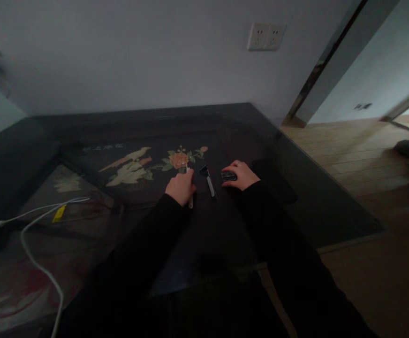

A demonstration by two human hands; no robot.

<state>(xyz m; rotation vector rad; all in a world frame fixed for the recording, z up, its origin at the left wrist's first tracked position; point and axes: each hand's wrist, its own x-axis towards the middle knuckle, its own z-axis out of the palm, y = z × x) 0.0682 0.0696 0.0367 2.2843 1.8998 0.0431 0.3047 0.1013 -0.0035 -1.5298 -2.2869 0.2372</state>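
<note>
My left hand (181, 187) is closed around a thin pale stick-like tool (190, 202) whose ends show above and below the fist. Just to its right a small brush-like tool (208, 181) with a dark head and a pale handle lies on the dark table (313, 202). My right hand (240, 174) rests on the table with its fingers on a small dark shiny object (229, 176). Both arms are in black sleeves. The room is dim, so the small items are hard to make out.
The table top has a painted bird and flower pattern (141, 164) under glass. A white cable (39, 234) with a yellow tag (58, 213) and a white plug lie at the left. A dark flat item (275, 180) sits right of my right hand. Wall socket (266, 36) above; wooden floor at right.
</note>
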